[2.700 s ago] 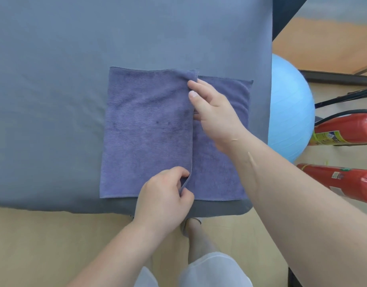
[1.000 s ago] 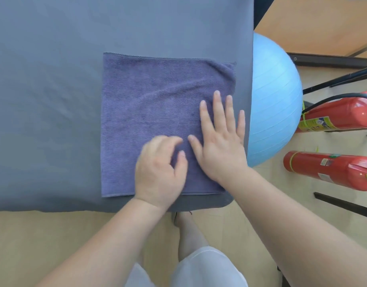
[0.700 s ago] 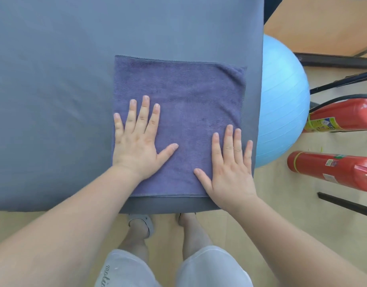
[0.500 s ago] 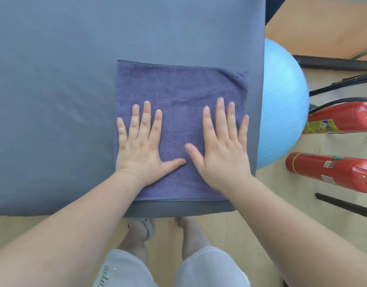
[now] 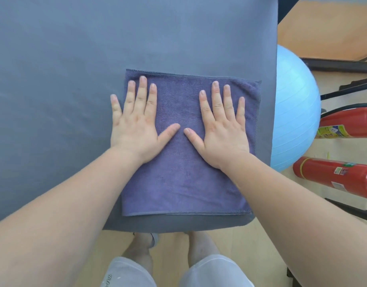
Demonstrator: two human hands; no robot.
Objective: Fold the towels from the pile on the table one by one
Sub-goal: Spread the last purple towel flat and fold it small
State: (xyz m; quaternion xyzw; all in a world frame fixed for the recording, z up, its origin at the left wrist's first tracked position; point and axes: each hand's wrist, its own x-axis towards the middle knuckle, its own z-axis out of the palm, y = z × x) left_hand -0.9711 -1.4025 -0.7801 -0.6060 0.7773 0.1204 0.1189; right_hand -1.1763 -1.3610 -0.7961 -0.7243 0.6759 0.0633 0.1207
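head | purple towel [image 5: 184,183] flat on grey bench [image 5: 75,59], near front-right corner | L hand [image 5: 135,129] & R hand [image 5: 224,135] both splayed wide, palms down on towel, holding nothing | L pinky off towel edge, on bench

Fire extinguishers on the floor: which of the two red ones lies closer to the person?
The lower fire extinguisher, lying near the right arm and below the blue ball. The other extinguisher, with a yellow label, lies farther away behind the ball.
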